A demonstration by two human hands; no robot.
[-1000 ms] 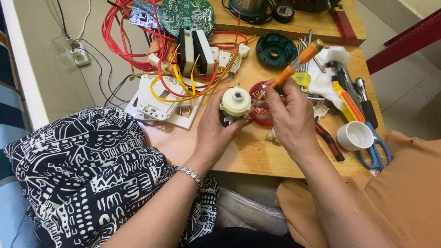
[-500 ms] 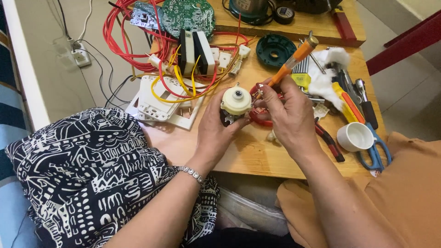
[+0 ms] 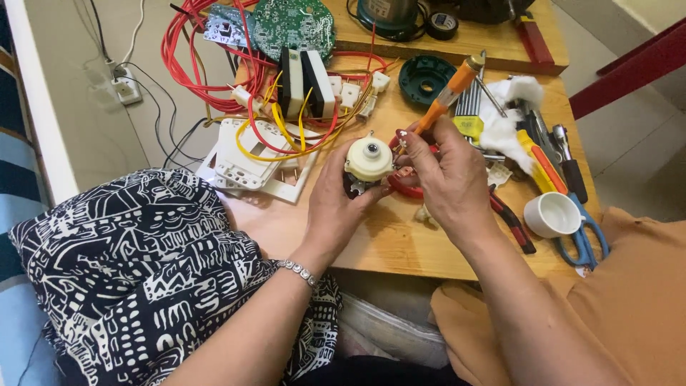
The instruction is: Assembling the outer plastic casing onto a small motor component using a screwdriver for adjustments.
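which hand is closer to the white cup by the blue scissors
Right. The right hand, holding the orange screwdriver, sits just left of the white cup. The left hand grips the cream round part, farther left across the wooden table.

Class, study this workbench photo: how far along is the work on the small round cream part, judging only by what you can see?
Done: white panel lies loose among wires; green circuit board is exposed. In hand: left hand grips the cream round part; right hand sets the orange screwdriver beside it. Left: part, panel and board remain separate.
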